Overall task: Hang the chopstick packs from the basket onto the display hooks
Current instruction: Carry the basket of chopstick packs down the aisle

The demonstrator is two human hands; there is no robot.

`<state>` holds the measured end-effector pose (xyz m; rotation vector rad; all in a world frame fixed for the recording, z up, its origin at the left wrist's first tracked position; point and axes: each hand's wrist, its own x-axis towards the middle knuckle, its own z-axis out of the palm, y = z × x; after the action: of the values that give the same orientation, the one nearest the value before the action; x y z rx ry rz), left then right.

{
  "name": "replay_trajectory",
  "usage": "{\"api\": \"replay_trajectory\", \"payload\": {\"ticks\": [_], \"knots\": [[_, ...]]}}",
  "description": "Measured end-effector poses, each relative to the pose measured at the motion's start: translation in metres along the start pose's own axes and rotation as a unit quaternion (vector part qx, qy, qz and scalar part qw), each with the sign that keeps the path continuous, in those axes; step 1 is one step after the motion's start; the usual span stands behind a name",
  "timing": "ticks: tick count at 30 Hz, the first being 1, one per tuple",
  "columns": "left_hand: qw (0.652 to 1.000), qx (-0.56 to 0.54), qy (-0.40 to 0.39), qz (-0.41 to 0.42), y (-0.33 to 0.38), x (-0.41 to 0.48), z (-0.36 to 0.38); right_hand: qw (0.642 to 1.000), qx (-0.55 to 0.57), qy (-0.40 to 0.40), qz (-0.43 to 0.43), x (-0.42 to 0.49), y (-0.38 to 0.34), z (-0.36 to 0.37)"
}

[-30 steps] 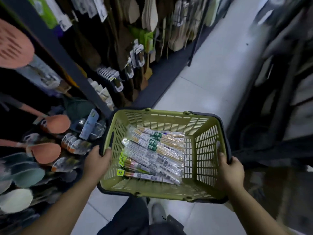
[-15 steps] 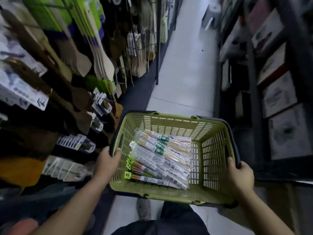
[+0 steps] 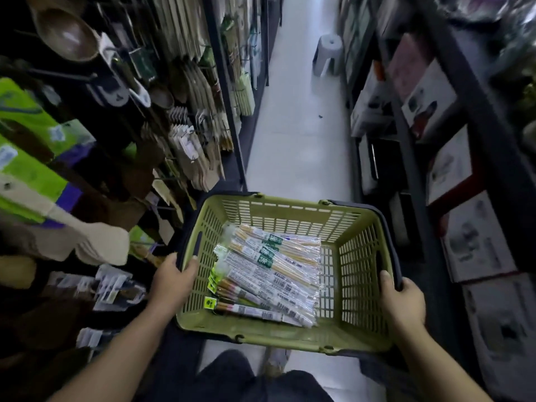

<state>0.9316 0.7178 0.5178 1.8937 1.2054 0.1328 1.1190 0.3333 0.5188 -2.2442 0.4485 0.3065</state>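
Both arms bare: left forearm (image 3: 116, 349) and right forearm (image 3: 435, 364) uncovered right to the frame edge. Left hand (image 3: 174, 282) and right hand (image 3: 401, 303) ungloved. Dark trousers (image 3: 232, 378), navy or black, can't tell in this light. One shoe (image 3: 274, 362) toe showing, greyish, blurred.

Down the middle, a pale tiled aisle floor (image 3: 295, 146), with a small dark speck (image 3: 320, 116) lying on it further ahead. At the far end, a grey plastic stool (image 3: 329, 55) standing just beside the dark shelving (image 3: 402, 134) on the right. On that shelving, white printed cartons (image 3: 475, 245) in stacks. On the left, a dark wooden ladle (image 3: 68, 36) high up, bright green packaging cards (image 3: 26, 117) below it, a pale wooden spatula (image 3: 87, 245) lower still, and rows of light wooden utensils (image 3: 203, 82) further along.
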Motion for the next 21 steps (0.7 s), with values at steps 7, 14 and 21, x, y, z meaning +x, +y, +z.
{"api": "replay_trajectory", "payload": {"ticks": [7, 14, 21], "knots": [[1.0, 0.019, 0.005, -0.002, 0.083, 0.117, 0.035, 1.0, -0.015, 0.002, 0.004, 0.105, -0.087, 0.028], [1.0, -0.003, -0.022, 0.009, 0.151, 0.253, 0.08, 0.999, -0.026, 0.038, 0.021, 0.212, -0.177, 0.078], [1.0, 0.014, -0.012, 0.004, 0.239, 0.365, 0.109, 0.998, -0.034, 0.045, 0.024, 0.315, -0.263, 0.106]]}}
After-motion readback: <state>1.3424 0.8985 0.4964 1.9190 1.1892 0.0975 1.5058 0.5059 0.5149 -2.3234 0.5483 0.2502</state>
